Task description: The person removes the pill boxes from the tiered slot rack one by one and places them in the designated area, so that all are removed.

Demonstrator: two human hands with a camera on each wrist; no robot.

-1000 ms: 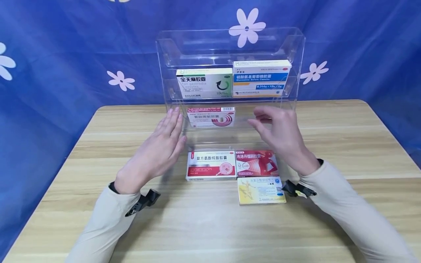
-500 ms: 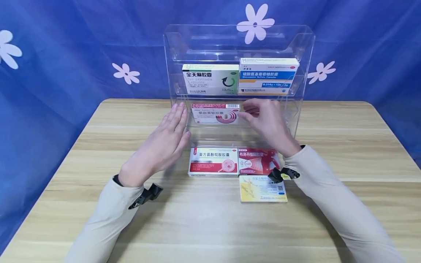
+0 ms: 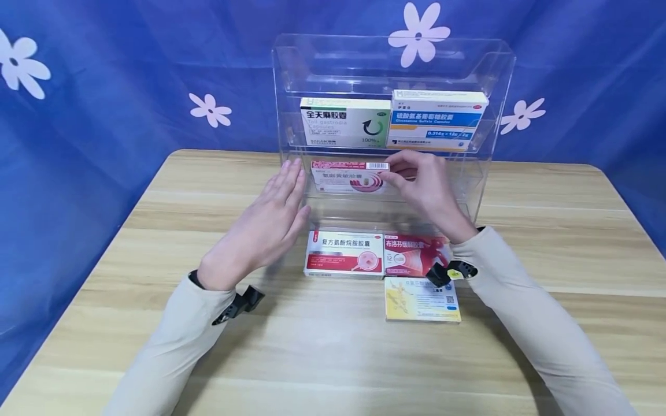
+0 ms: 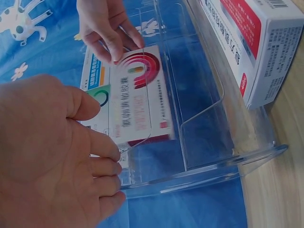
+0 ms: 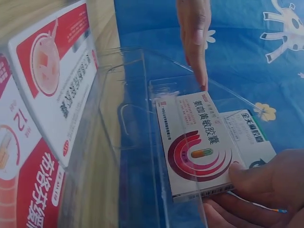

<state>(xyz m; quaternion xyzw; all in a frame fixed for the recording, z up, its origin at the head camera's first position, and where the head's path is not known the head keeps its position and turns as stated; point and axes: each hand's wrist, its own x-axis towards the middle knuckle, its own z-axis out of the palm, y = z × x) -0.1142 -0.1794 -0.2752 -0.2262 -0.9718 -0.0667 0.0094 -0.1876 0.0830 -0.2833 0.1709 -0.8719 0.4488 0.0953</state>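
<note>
A white and pink medicine box (image 3: 350, 178) stands on the middle tier of a clear acrylic rack (image 3: 333, 202). My right hand (image 3: 424, 182) pinches its right end, thumb on the printed front and fingers behind, as the right wrist view shows (image 5: 256, 190). At the rack's left side my left hand (image 3: 262, 225) is held with straight fingers, fingertips close to the box's left end. On the tier above sit a green and white box (image 3: 346, 124) and a blue and white box (image 3: 439, 121), side by side.
In front of the middle tier lie a red and white box (image 3: 344, 254) and a red box (image 3: 411, 254), partly behind the right wrist camera (image 3: 442, 274). A yellow and white box (image 3: 421, 300) lies nearer on the wooden table (image 3: 312, 358). A blue curtain (image 3: 125, 75) hangs behind.
My right hand has moved left from beside the white and pink box and taken hold of its right end. My left hand keeps its place by the rack, while the head view has shifted slightly.
</note>
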